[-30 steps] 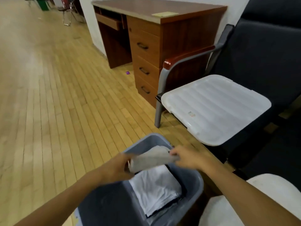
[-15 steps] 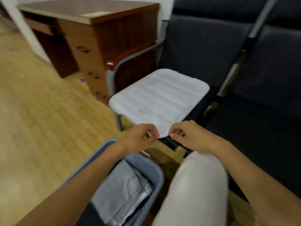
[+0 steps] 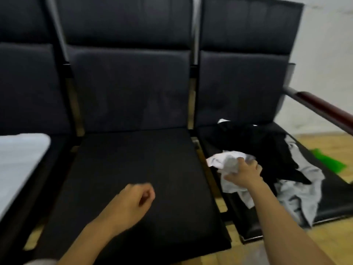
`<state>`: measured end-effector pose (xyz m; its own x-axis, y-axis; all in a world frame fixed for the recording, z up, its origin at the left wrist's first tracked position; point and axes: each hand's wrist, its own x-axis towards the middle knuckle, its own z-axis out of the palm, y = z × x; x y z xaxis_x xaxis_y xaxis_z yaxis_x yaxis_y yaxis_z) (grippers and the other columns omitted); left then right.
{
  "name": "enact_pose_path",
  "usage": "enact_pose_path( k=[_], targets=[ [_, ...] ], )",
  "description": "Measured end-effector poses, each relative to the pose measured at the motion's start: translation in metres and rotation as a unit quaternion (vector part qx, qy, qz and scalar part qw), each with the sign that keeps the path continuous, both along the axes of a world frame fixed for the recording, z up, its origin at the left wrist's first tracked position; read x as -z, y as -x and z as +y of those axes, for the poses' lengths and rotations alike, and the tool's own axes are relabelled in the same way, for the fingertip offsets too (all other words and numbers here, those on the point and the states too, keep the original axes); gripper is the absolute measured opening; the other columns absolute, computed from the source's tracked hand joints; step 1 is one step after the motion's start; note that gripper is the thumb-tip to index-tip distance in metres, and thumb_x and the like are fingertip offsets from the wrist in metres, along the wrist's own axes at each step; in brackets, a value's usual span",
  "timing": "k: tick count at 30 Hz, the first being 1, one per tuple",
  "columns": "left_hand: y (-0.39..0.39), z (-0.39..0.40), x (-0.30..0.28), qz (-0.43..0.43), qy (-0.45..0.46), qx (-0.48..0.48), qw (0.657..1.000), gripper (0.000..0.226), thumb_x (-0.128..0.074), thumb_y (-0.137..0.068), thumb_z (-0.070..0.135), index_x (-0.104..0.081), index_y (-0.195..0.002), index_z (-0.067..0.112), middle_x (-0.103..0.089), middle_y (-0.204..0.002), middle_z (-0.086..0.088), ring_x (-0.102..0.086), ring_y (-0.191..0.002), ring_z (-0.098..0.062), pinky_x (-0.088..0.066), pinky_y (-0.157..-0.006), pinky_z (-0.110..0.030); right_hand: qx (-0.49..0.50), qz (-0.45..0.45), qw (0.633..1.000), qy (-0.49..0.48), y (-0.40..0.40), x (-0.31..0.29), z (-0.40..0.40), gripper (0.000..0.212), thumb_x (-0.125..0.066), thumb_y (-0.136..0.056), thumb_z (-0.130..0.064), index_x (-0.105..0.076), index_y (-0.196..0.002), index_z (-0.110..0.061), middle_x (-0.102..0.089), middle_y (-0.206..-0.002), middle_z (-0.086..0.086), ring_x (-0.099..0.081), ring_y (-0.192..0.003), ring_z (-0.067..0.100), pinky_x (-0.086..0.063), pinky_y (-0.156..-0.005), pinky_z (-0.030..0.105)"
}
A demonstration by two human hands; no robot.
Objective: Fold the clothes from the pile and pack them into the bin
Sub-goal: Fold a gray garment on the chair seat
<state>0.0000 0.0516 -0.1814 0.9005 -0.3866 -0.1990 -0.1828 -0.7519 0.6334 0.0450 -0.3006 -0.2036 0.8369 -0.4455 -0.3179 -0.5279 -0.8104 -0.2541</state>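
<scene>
- The right hand (image 3: 243,172) grips a crumpled white garment (image 3: 227,165) at the near-left edge of the pile (image 3: 267,159), probably because it lies uppermost and closest.
- The pile, black and grey clothes heaped loosely, sits on the right-hand seat (image 3: 343,197).
- The left hand (image 3: 133,199) hangs over the middle seat (image 3: 133,169), loosely curled and holding nothing, seemingly ready to take a corner.
- That bare middle seat looks like the folding surface.
- A white lid (image 3: 19,165) rests on the left seat; the bin is out of view.
</scene>
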Motion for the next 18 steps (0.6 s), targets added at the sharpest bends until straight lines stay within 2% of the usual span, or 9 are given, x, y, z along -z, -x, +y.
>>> enact_pose_path(
  k=[1, 2, 4, 5, 7, 10, 12, 15, 18],
  targets=[
    [-0.002, -0.005, 0.006, 0.002, -0.026, 0.022, 0.999, 0.017, -0.061, -0.094, 0.024, -0.064, -0.082, 0.036, -0.066, -0.078, 0.016, -0.064, -0.072, 0.000, -0.056, -0.069, -0.028, 0.027, 0.002, 1.000, 0.012, 0.003, 0.006, -0.016, 0.084, -0.068, -0.085, -0.047, -0.020, -0.150, -0.024, -0.015, -0.154, 0.013, -0.020, -0.140, 0.037, -0.032, -0.109, 0.047],
    [-0.005, -0.007, 0.009, 0.009, -0.041, 0.033, 0.999, 0.016, -0.061, -0.094, 0.025, -0.064, -0.082, 0.035, -0.066, -0.078, 0.019, -0.064, -0.071, 0.001, -0.056, -0.068, -0.027, 0.032, -0.016, 0.999, 0.022, 0.005, 0.011, -0.027, 0.087, -0.070, -0.084, -0.045, -0.018, -0.150, -0.025, -0.015, -0.152, 0.011, -0.021, -0.138, 0.037, -0.033, -0.108, 0.047],
    [-0.014, -0.009, 0.009, 0.010, -0.058, 0.036, 0.998, 0.015, -0.061, -0.094, 0.027, -0.065, -0.082, 0.036, -0.064, -0.078, 0.026, -0.064, -0.070, 0.003, -0.053, -0.064, -0.023, 0.029, -0.076, 0.996, 0.027, 0.006, 0.022, -0.041, 0.086, -0.073, -0.084, -0.037, -0.020, -0.151, -0.023, -0.023, -0.146, 0.012, -0.037, -0.127, 0.039, -0.041, -0.102, 0.044],
    [-0.018, -0.008, 0.008, 0.002, -0.063, 0.032, 0.998, 0.015, -0.061, -0.094, 0.028, -0.065, -0.084, 0.037, -0.064, -0.078, 0.027, -0.064, -0.070, 0.004, -0.053, -0.064, -0.023, 0.038, -0.114, 0.993, 0.000, 0.004, 0.025, -0.043, 0.082, -0.073, -0.085, -0.031, -0.025, -0.150, -0.022, -0.027, -0.143, 0.012, -0.047, -0.117, 0.039, -0.046, -0.093, 0.042],
    [-0.024, -0.004, 0.009, 0.000, -0.066, 0.017, 0.998, 0.013, -0.061, -0.094, 0.027, -0.065, -0.085, 0.037, -0.065, -0.079, 0.026, -0.065, -0.070, 0.002, -0.056, -0.066, -0.025, 0.076, -0.164, 0.981, -0.067, -0.001, 0.024, -0.042, 0.068, -0.070, -0.088, -0.021, -0.035, -0.146, -0.022, -0.035, -0.136, 0.015, -0.056, -0.102, 0.038, -0.048, -0.077, 0.038],
    [-0.021, 0.004, 0.008, -0.013, -0.071, 0.001, 0.997, 0.014, -0.062, -0.094, 0.028, -0.064, -0.084, 0.037, -0.066, -0.076, 0.022, -0.064, -0.066, 0.000, -0.055, -0.062, -0.024, 0.116, -0.161, 0.975, -0.097, -0.008, 0.019, -0.039, 0.051, -0.065, -0.090, -0.016, -0.044, -0.136, -0.017, -0.053, -0.112, 0.016, -0.057, -0.093, 0.036, -0.047, -0.071, 0.038],
    [-0.016, 0.012, 0.007, -0.023, -0.077, -0.009, 0.997, 0.015, -0.061, -0.095, 0.028, -0.063, -0.083, 0.036, -0.065, -0.074, 0.021, -0.063, -0.064, -0.002, -0.054, -0.061, -0.024, 0.132, -0.135, 0.978, -0.085, -0.010, 0.009, -0.035, 0.045, -0.063, -0.089, -0.012, -0.044, -0.130, -0.012, -0.050, -0.100, 0.013, -0.058, -0.095, 0.037, -0.046, -0.069, 0.039],
    [-0.012, 0.023, 0.007, -0.037, -0.085, -0.013, 0.996, 0.015, -0.060, -0.095, 0.027, -0.062, -0.083, 0.036, -0.065, -0.073, 0.019, -0.062, -0.063, -0.004, -0.055, -0.061, -0.027, 0.156, -0.080, 0.983, -0.063, -0.008, -0.006, -0.035, 0.043, -0.054, -0.092, -0.008, -0.040, -0.133, -0.010, -0.052, -0.114, 0.020, -0.057, -0.107, 0.043, -0.051, -0.078, 0.045],
    [-0.009, 0.035, 0.006, -0.049, -0.082, -0.018, 0.995, 0.015, -0.060, -0.095, 0.027, -0.062, -0.083, 0.036, -0.064, -0.074, 0.021, -0.061, -0.064, -0.003, -0.054, -0.061, -0.026, 0.158, -0.049, 0.985, -0.050, -0.002, -0.025, -0.039, 0.043, -0.048, -0.100, -0.017, -0.037, -0.139, -0.004, -0.049, -0.132, 0.026, -0.054, -0.114, 0.044, -0.048, -0.088, 0.047]
  ],
)
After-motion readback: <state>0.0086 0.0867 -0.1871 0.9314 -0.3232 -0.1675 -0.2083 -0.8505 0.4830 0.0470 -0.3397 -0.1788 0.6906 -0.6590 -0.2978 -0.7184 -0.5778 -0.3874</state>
